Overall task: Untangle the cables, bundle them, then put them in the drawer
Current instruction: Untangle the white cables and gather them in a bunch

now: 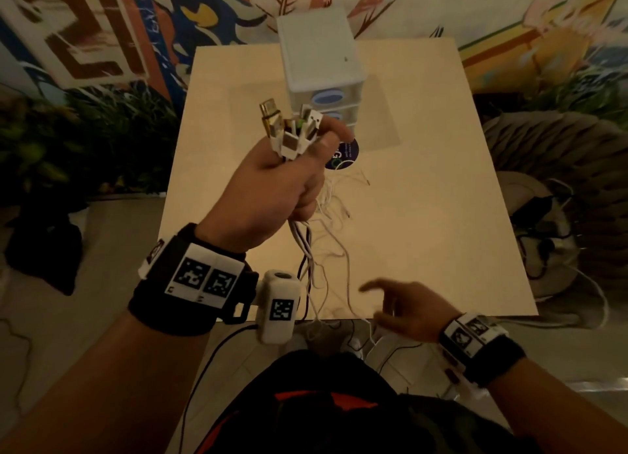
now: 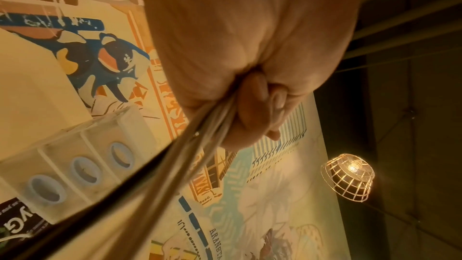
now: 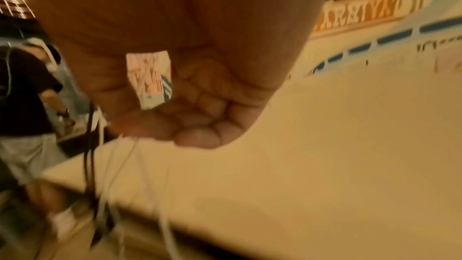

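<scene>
Left hand (image 1: pixel 272 178) fists the cables (image 1: pixel 307 256) w/ plugs up so tails hang free; right hand (image 1: pixel 404 309) at 5 o'clock, fingers loose, nothing held.

Seen from above: bare forearms, each wrist wrapped in a broad black strap (image 1: pixel 163 304) bearing white plates printed with black-and-white square code markers (image 1: pixel 204 278). Beside the left wrist, a small white camera housing (image 1: pixel 278 309) with a round lens on top and another code marker on its face. On the right wrist, a matching black band with marker plates (image 1: pixel 470 333). Below, dark clothing (image 1: pixel 339 402) with orange-red accents.
</scene>
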Action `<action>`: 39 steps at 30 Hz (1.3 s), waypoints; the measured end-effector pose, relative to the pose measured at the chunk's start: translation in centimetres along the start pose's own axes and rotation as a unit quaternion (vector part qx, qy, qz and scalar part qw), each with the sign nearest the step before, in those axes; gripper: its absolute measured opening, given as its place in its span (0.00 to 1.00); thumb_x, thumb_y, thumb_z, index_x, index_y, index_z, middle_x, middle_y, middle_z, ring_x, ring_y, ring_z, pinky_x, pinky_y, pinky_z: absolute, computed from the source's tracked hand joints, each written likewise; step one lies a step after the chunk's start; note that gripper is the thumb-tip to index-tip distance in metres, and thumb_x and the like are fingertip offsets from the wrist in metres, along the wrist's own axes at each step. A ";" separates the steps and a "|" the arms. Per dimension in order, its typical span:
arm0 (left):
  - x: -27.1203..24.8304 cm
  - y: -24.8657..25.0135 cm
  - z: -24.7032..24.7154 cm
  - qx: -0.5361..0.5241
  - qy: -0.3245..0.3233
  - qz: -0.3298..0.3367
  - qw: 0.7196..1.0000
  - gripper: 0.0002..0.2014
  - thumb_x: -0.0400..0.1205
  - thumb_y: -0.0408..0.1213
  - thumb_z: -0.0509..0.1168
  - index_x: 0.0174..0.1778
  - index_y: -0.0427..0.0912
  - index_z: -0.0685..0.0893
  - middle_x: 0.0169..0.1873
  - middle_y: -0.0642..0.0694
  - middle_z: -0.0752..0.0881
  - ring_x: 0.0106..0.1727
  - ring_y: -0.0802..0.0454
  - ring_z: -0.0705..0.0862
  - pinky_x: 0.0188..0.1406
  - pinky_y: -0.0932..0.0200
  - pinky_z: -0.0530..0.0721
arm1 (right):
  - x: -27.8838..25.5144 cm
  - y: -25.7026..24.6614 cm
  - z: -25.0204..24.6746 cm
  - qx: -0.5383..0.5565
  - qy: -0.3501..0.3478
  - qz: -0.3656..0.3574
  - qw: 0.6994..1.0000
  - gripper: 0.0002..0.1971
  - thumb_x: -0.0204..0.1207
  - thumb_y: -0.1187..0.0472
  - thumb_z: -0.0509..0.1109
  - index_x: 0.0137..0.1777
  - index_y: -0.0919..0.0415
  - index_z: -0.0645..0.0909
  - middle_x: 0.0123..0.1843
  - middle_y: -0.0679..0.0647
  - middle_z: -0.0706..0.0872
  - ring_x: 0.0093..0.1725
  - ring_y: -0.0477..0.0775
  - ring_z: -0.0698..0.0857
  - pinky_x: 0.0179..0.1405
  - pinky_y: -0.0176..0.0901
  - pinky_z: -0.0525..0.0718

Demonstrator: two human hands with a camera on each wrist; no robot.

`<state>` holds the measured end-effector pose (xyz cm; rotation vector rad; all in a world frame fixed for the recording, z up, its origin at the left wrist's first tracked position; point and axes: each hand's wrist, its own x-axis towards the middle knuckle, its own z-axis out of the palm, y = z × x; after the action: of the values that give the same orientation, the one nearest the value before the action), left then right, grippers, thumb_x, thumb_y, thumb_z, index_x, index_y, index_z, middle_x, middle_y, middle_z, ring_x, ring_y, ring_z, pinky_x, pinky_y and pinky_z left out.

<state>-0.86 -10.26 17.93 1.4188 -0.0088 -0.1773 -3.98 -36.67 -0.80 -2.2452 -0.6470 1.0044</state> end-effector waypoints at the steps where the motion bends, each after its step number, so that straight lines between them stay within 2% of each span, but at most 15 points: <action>1: -0.1 0.1 0.2 0.002 -0.011 0.001 1.000 0.10 0.93 0.35 0.56 0.55 0.41 0.83 0.24 0.44 0.56 0.22 0.50 0.52 0.22 0.62 0.56 | -0.1 -1.0 -1.7 0.020 0.064 -0.026 0.997 0.24 0.79 0.47 0.73 0.73 0.32 0.74 0.39 0.36 0.86 0.36 0.39 0.85 0.43 0.40 0.83; 4: -0.3 0.5 0.9 0.003 -0.053 0.009 0.999 0.11 0.93 0.37 0.55 0.57 0.39 0.82 0.23 0.46 0.59 0.21 0.51 0.54 0.22 0.61 0.59 | -0.7 -6.3 -6.9 0.111 0.217 -0.152 0.958 0.29 0.78 0.47 0.74 0.79 0.38 0.72 0.55 0.39 0.85 0.50 0.45 0.85 0.51 0.43 0.84; 7: -0.3 1.3 2.2 0.012 -0.078 0.049 0.996 0.12 0.93 0.39 0.54 0.55 0.39 0.81 0.22 0.46 0.62 0.20 0.50 0.60 0.22 0.57 0.67 | -0.3 -12.8 -10.4 0.160 0.149 -0.241 0.946 0.32 0.77 0.48 0.77 0.79 0.43 0.70 0.70 0.46 0.84 0.70 0.48 0.83 0.71 0.46 0.80; 8: -0.2 1.7 2.5 0.023 -0.077 0.065 0.995 0.12 0.93 0.39 0.54 0.54 0.39 0.81 0.22 0.45 0.62 0.20 0.49 0.63 0.23 0.55 0.69 | 0.4 -14.4 -10.8 0.172 0.103 -0.234 0.951 0.26 0.77 0.50 0.77 0.74 0.44 0.75 0.67 0.45 0.87 0.68 0.47 0.85 0.71 0.48 0.81; 10: 0.1 2.5 2.5 0.068 -0.057 0.093 0.992 0.13 0.93 0.40 0.54 0.53 0.40 0.82 0.21 0.43 0.66 0.21 0.45 0.69 0.26 0.52 0.75 | 2.0 -16.4 -10.3 0.206 0.034 -0.201 0.957 0.06 0.81 0.51 0.72 0.55 0.46 0.85 0.48 0.47 0.92 0.51 0.51 0.91 0.58 0.51 0.87; 13: 0.5 2.9 1.5 0.101 -0.008 0.099 0.990 0.15 0.94 0.43 0.53 0.53 0.40 0.83 0.20 0.41 0.70 0.18 0.42 0.72 0.26 0.53 0.77 | 3.2 -16.4 -8.6 0.253 0.037 -0.188 0.948 0.15 0.84 0.48 0.64 0.38 0.50 0.85 0.27 0.46 0.81 0.27 0.51 0.80 0.35 0.48 0.80; 19: 0.1 2.2 0.6 -0.007 0.060 0.058 0.996 0.15 0.94 0.43 0.53 0.50 0.43 0.81 0.25 0.42 0.55 0.21 0.51 0.55 0.21 0.59 0.59 | 3.4 -10.4 -4.0 0.343 0.048 -0.095 0.933 0.24 0.76 0.37 0.70 0.28 0.50 0.70 0.23 0.53 0.67 0.24 0.55 0.67 0.29 0.49 0.71; 21: 0.3 2.5 0.3 -0.020 0.079 0.052 0.995 0.15 0.94 0.44 0.53 0.49 0.43 0.81 0.26 0.42 0.54 0.22 0.51 0.53 0.21 0.59 0.58 | 3.5 -8.1 -2.6 0.308 0.041 -0.047 0.949 0.26 0.78 0.36 0.70 0.26 0.50 0.68 0.23 0.50 0.66 0.23 0.54 0.66 0.29 0.48 0.69; 25: 0.8 3.1 -0.6 -0.015 0.082 0.043 0.996 0.20 0.94 0.47 0.52 0.40 0.44 0.78 0.19 0.49 0.61 0.19 0.51 0.54 0.20 0.60 0.59 | 3.1 -4.8 -0.7 0.276 0.029 0.026 0.960 0.27 0.82 0.41 0.69 0.27 0.53 0.66 0.22 0.48 0.67 0.25 0.54 0.69 0.31 0.48 0.71; 27: 1.0 3.2 -0.6 -0.012 0.082 0.051 0.995 0.22 0.94 0.47 0.51 0.36 0.43 0.76 0.16 0.49 0.64 0.17 0.50 0.61 0.20 0.58 0.71 | 3.0 -3.7 -0.4 0.275 0.037 0.053 0.959 0.27 0.81 0.40 0.69 0.27 0.56 0.69 0.21 0.49 0.70 0.25 0.56 0.74 0.33 0.51 0.77; 30: 1.1 3.3 -0.6 -0.022 0.073 0.041 0.996 0.23 0.93 0.50 0.51 0.35 0.41 0.74 0.15 0.45 0.69 0.18 0.45 0.74 0.37 0.43 0.91 | 2.6 -1.8 0.4 0.158 -0.001 0.144 0.977 0.27 0.80 0.34 0.68 0.29 0.55 0.74 0.25 0.51 0.78 0.26 0.53 0.79 0.34 0.48 0.81; 32: 1.0 3.2 -0.7 -0.020 0.043 0.015 0.999 0.23 0.92 0.50 0.53 0.34 0.41 0.70 0.17 0.45 0.65 0.16 0.48 0.67 0.29 0.51 0.86 | 1.7 -0.7 0.9 0.073 -0.067 0.145 0.984 0.26 0.81 0.35 0.67 0.30 0.53 0.75 0.28 0.50 0.78 0.30 0.51 0.79 0.35 0.45 0.78; 34: 0.8 3.1 -0.4 -0.007 0.012 -0.006 1.000 0.23 0.92 0.49 0.55 0.33 0.39 0.65 0.19 0.44 0.61 0.15 0.51 0.60 0.21 0.61 0.72 | 1.0 0.0 0.7 0.034 -0.115 0.109 0.987 0.21 0.78 0.36 0.71 0.34 0.50 0.78 0.32 0.48 0.82 0.36 0.52 0.83 0.44 0.49 0.85; 36: 0.7 2.9 0.0 -0.011 0.008 -0.022 1.000 0.22 0.92 0.48 0.57 0.34 0.40 0.65 0.20 0.43 0.58 0.16 0.52 0.57 0.21 0.62 0.64 | 0.4 -0.1 -0.5 0.048 -0.120 0.088 0.988 0.11 0.73 0.40 0.79 0.47 0.42 0.83 0.42 0.45 0.89 0.46 0.48 0.89 0.56 0.49 0.89; 39: 0.9 2.6 0.7 -0.014 0.014 -0.038 0.999 0.24 0.91 0.46 0.59 0.35 0.40 0.57 0.23 0.41 0.54 0.19 0.51 0.54 0.23 0.58 0.57 | -0.3 -1.7 -4.6 0.155 -0.086 0.054 0.983 0.33 0.65 0.45 0.86 0.69 0.35 0.77 0.61 0.44 0.88 0.61 0.42 0.87 0.68 0.49 0.85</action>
<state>0.20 -10.74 20.47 1.3942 0.0697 -0.2193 -0.93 -37.09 2.97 -1.9531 -0.4090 1.2688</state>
